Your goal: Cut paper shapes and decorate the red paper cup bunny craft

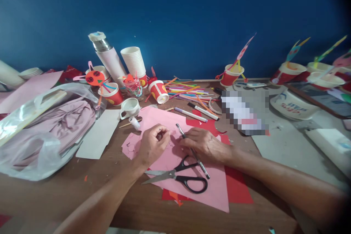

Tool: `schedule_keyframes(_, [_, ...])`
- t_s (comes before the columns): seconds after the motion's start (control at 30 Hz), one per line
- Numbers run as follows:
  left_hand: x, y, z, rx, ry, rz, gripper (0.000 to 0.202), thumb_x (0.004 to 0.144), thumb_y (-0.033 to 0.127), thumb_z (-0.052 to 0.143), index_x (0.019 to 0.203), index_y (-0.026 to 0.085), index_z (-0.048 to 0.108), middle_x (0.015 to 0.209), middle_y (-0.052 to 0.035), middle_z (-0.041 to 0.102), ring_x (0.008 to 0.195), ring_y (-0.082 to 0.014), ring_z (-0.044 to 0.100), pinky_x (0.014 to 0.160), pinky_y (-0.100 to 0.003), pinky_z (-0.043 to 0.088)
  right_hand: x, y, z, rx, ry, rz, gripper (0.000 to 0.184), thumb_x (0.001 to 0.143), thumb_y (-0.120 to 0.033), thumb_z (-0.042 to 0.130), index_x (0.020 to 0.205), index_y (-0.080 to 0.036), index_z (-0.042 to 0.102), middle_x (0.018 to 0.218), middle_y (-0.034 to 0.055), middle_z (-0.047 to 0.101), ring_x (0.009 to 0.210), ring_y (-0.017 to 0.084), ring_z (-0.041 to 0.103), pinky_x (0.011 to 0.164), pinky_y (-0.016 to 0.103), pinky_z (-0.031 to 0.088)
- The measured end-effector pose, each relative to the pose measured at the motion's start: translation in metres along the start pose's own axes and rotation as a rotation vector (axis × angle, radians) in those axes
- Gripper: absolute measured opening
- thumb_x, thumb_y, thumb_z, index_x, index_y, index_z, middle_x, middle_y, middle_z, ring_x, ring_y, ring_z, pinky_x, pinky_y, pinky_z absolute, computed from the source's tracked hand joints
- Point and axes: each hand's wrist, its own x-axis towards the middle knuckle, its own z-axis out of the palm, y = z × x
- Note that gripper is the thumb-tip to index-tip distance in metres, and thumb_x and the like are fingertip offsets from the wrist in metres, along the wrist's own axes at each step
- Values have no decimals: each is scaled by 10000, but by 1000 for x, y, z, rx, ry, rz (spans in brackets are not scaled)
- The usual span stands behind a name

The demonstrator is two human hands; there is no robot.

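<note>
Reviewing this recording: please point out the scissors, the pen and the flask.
Scissors (172, 174): head view, on the pivot.
Pen (200, 163): head view, on the lower barrel.
Flask (112, 61): head view, on the body, below the metal collar.

From my end I count one pair of scissors (171, 173), one pen (195, 156) and two markers (191, 114) mid-frame. Left of centre I get one flask (109, 56), one mug (132, 107) and one tipped cup (156, 92); far left, one bag (52, 166). Upper right shows me at least four upright cups (231, 78); the strips (189, 91) overlap too much to count.
</note>
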Motion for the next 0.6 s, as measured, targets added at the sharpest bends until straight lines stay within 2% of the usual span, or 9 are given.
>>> schedule_keyframes(0.1, [0,-1,0,11,-13,4,169,784,250,514,662,150,576,594,17,555,544,-97,478,525,-196,376,1,3,-7,-22,-48,-49,239,880,-384,490,843,-161,564,707,50,565,686,174,497,635,295,349])
schedule_keyframes(0.23, [-1,-4,2,25,-34,18,153,775,221,510,650,154,566,590,17,552,547,-99,486,530,-198,383,0,9,-10,-47,-73,-125,201,911,-278,440,789,-172,560,663,35,548,663,165,482,626,294,339])
schedule_keyframes(0.4, [-3,-6,6,73,-49,77,129,768,173,511,651,167,565,628,7,588,600,-116,530,576,-211,428,1,16,-16,-22,-104,-185,180,919,-199,421,858,-162,586,688,43,569,695,165,501,639,284,371])
schedule_keyframes(0.5, [-3,-9,10,131,9,216,106,774,158,525,681,180,570,787,-32,650,769,-154,586,712,-261,474,2,17,-20,-14,-112,-206,186,925,-171,407,889,-161,589,685,42,573,691,160,510,628,273,380])
schedule_keyframes(0.6, [-3,-16,14,238,82,391,89,781,148,539,713,183,583,1001,-78,662,1005,-197,566,890,-344,445,2,18,-21,-22,-112,-203,192,924,-149,399,917,-158,591,695,45,582,699,160,523,637,271,390])
